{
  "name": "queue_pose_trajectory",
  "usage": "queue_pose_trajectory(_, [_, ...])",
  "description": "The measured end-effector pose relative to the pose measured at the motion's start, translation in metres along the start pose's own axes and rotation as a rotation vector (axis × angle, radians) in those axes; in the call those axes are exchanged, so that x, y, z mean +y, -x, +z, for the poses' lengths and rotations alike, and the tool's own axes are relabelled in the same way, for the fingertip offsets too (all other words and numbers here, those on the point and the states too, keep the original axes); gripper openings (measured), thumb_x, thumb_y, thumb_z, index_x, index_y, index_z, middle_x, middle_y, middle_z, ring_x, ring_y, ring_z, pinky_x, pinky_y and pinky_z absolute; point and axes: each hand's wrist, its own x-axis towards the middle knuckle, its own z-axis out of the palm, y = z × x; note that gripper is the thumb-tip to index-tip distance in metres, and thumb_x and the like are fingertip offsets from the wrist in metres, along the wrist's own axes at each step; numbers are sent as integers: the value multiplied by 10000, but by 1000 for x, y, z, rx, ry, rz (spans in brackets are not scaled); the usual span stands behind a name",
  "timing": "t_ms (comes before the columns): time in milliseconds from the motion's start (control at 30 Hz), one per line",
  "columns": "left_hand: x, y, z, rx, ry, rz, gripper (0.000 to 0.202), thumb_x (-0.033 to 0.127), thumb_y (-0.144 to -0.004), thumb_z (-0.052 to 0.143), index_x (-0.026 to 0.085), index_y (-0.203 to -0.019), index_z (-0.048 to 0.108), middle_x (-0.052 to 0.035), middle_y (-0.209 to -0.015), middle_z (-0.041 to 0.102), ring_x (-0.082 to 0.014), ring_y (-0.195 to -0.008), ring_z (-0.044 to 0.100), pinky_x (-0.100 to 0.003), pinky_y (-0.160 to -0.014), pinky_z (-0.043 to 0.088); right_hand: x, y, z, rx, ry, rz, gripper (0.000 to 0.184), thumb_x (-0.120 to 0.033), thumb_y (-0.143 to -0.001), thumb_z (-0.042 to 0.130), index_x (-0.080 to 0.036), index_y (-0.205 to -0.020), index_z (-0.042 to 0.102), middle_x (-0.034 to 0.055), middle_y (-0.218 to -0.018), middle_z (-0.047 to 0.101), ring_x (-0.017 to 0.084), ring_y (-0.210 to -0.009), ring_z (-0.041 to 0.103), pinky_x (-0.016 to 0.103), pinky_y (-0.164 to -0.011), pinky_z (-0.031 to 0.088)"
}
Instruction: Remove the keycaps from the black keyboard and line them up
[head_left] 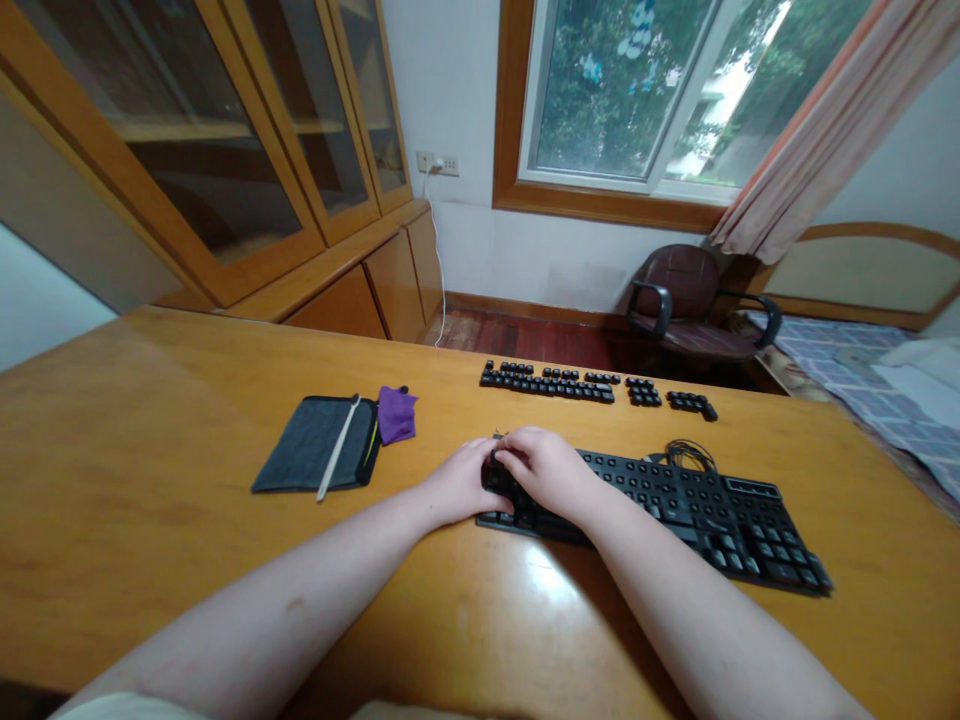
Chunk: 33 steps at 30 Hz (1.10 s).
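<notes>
A black keyboard [697,510] lies on the wooden table [150,470], angled to the right. Both my hands rest on its left end. My left hand [461,480] grips the keyboard's left edge with curled fingers. My right hand [547,470] lies over the left keys, its fingers bent down and pressed onto them; what sits under the fingertips is hidden. Beyond the keyboard, several loose black keycaps [592,385] stand in rows near the table's far edge.
Left of my hands lies a grey cloth pouch [311,460] with a white stick-like tool [337,460] across it, and a purple cloth [395,412] beside it. The keyboard's coiled cable [688,455] sits behind it. A brown armchair [690,300] stands past the table.
</notes>
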Motion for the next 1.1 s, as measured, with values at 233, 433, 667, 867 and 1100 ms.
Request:
queue_pose_trajectory(233, [-7, -1, 2, -19, -21, 50, 458, 341, -483, 809, 185, -863, 605, -28, -896, 563, -232, -891, 536, -357, -800, 439, 2, 1, -5, -105, -46, -122, 156, -185, -853, 511, -186, -873, 666, 49, -844, 667, 159, -785, 594, 267, -730, 439])
queue_pose_trajectory(433, [-5, -1, 0, -20, -15, 100, 442, 302, -511, 801, 194, -900, 620, -28, -922, 586, -229, -912, 541, -354, -829, 432, 2, 1, -7, -156, -63, -143, 175, -188, -865, 484, -180, -910, 653, 52, -886, 680, 160, -804, 605, 268, -741, 443])
queue_pose_trajectory(667, [-8, -4, 0, -43, 20, 157, 123, 288, -694, 649, 183, -756, 630, -22, -830, 606, -180, -826, 561, -300, -784, 448, 8, 3, 13, -129, 18, -281, 153, -202, -852, 492, -187, -925, 625, 63, -910, 671, 164, -815, 595, 268, -740, 443])
queue_pose_trajectory(867, [-11, -5, 0, -64, -45, 144, 116, 281, -674, 683, 191, -742, 652, -15, -775, 648, -191, -780, 574, -304, -755, 434, 16, 6, 19, -15, 59, -284, 197, -243, -902, 397, -180, -875, 582, 76, -819, 630, 174, -759, 558, 287, -714, 446])
queue_pose_trajectory(1100, [-4, -1, -3, -2, -52, 25, 501, 307, -545, 779, 198, -1002, 602, -44, -967, 635, -239, -894, 579, -345, -793, 452, 20, 4, 15, 82, -99, -108, 201, -244, -905, 410, -177, -809, 573, 56, -780, 615, 161, -731, 558, 272, -683, 444])
